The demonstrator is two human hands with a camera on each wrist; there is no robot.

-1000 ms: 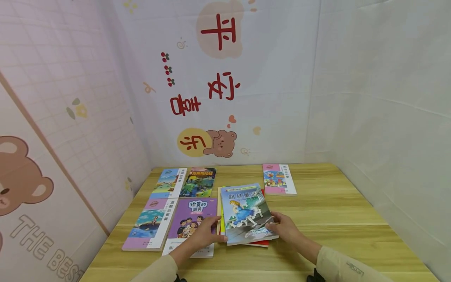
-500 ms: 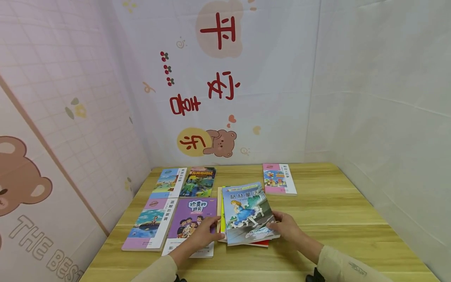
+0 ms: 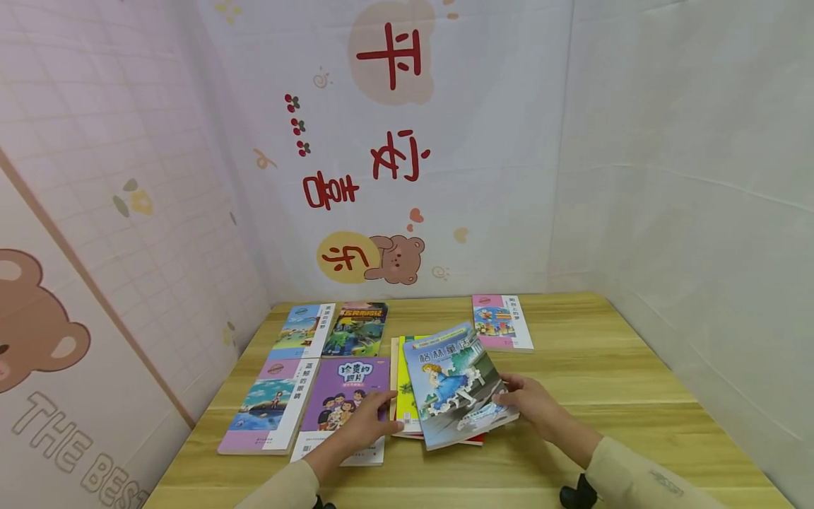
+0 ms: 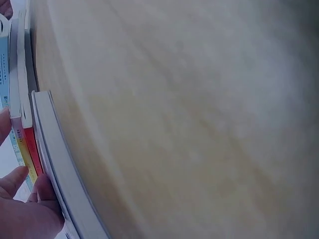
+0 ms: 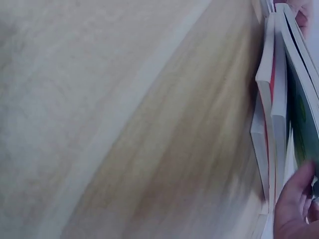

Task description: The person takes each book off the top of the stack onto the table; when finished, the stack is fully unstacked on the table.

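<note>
A blue-grey paperback storybook (image 3: pixel 454 389) with a girl in a blue dress on its cover lies tilted over a small stack. My right hand (image 3: pixel 528 403) pinches it by its lower right edge, thumb on the cover. In the right wrist view, the book's near side stands apart from the books below, with the right thumb (image 5: pixel 299 181) beside it. Beneath it, a yellow-covered book (image 3: pixel 404 385) and a red one (image 3: pixel 473 442) peek out. My left hand (image 3: pixel 365 424) rests at the stack's left side, fingertips touching book edges, over the purple book (image 3: pixel 346 378).
Left of the stack lie a dinosaur-cover book (image 3: pixel 356 331), a blue-and-white book (image 3: pixel 299 332) and a pink-and-white book (image 3: pixel 270 406). Another pink-and-white book (image 3: pixel 501 323) lies at the back right of the wooden table (image 3: pixel 604 424). Printed cloth walls (image 3: pixel 496 141) surround it.
My right hand has moved slightly right, carrying the blue-grey storybook with it and turning it a little. More of the yellow book now shows. The left hand has stayed nearly in place.
</note>
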